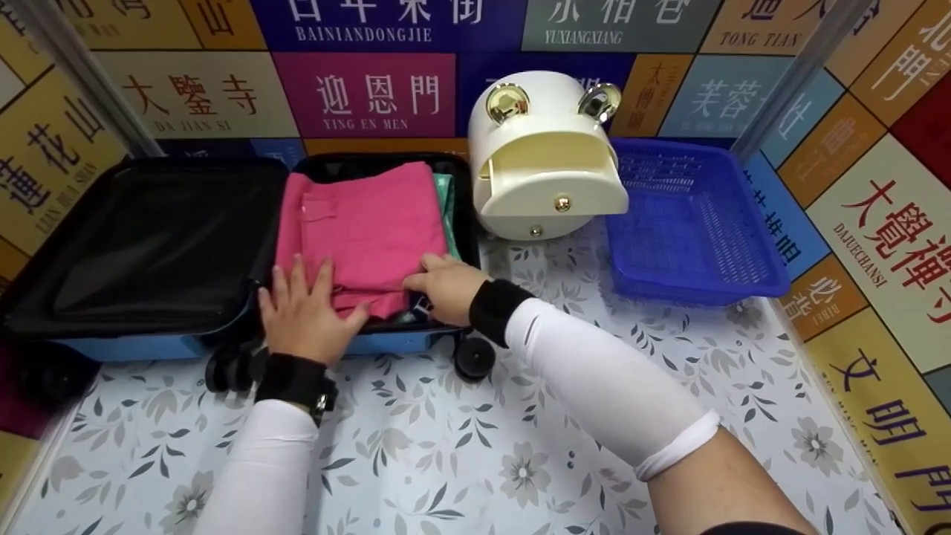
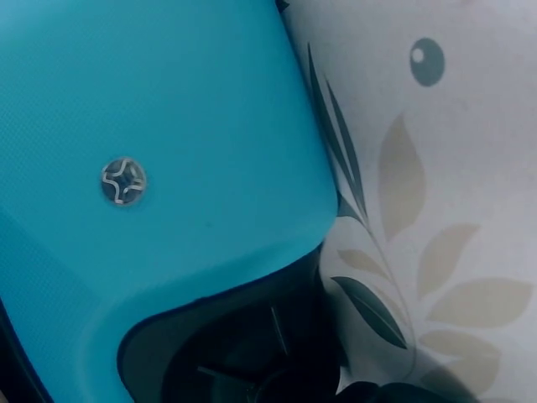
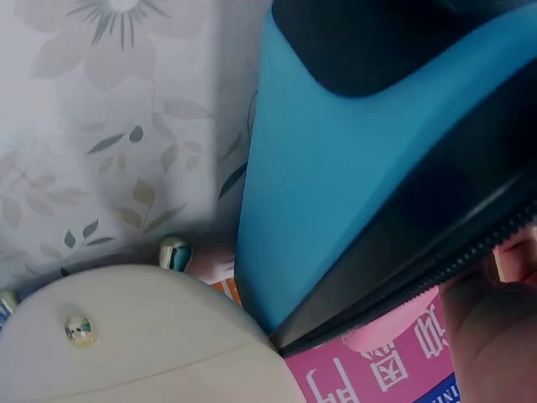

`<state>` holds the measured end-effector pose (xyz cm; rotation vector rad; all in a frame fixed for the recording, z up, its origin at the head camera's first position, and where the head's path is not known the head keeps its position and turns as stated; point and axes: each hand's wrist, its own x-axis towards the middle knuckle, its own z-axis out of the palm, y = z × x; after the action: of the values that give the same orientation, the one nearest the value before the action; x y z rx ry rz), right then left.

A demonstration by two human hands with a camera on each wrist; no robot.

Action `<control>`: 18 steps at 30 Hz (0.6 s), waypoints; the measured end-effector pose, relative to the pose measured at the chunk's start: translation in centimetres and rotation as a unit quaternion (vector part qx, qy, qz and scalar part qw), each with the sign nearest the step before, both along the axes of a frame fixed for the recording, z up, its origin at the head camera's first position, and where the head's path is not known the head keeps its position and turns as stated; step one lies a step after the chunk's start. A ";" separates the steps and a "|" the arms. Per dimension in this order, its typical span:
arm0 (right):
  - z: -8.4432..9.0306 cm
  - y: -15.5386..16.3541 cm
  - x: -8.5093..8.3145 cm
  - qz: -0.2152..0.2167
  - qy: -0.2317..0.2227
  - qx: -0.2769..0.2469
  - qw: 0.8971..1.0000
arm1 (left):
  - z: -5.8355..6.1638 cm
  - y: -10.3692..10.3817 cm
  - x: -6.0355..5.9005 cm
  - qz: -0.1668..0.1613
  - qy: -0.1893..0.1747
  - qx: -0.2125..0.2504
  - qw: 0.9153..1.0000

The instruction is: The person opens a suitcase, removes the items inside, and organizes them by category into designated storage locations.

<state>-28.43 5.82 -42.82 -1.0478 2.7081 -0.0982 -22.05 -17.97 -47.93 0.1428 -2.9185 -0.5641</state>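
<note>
A folded pink garment (image 1: 371, 223) lies in the right half of an opened suitcase (image 1: 386, 343), which has a blue shell and black lining. My left hand (image 1: 308, 316) rests on the garment's near left corner, fingers spread. At the near right corner my right hand (image 1: 453, 290) touches the garment's edge; its bent fingers (image 3: 513, 260) show beside the zipper rim in the right wrist view, but their grip is partly hidden. Green cloth (image 1: 446, 212) peeks out along the right of the pink garment. In the left wrist view only the blue shell (image 2: 185, 134) and floral surface appear.
The suitcase's other half (image 1: 171, 238), with a black lining panel, lies open at left. A cream drawer box (image 1: 550, 171) with gold knobs and its upper drawer pulled out stands right of the case, beside a blue plastic basket (image 1: 691, 282). Sign-printed walls enclose the back and sides.
</note>
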 end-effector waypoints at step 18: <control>14.5 10.7 -5.4 -0.344 0.073 -0.355 0.866 | 0.1 0.0 0.0 -0.004 -0.004 0.004 1.000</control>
<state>-33.81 16.56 -28.29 -0.1227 3.1048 -1.2545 -22.06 -17.95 -47.82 0.1363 -2.9263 -0.5775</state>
